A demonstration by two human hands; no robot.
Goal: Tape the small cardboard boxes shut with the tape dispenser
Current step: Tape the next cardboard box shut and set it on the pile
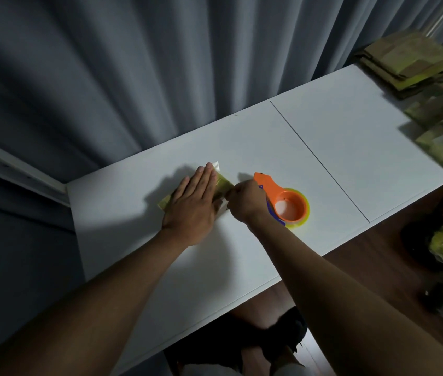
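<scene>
Left hand (191,206) flat on small brown cardboard box (221,183) | right hand (244,202) pinching at its edge — orange tape dispenser (285,202) just beside | risk: your tape wrinkles if box slides

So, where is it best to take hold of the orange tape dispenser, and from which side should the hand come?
Grip the tape dispenser by its narrow orange handle, the part running from the round roll toward the pointed end. It lies flat on the table, so come from above. The right hand is right beside that handle, while the left hand presses flat on the box, so the right one seems the natural choice.
</scene>
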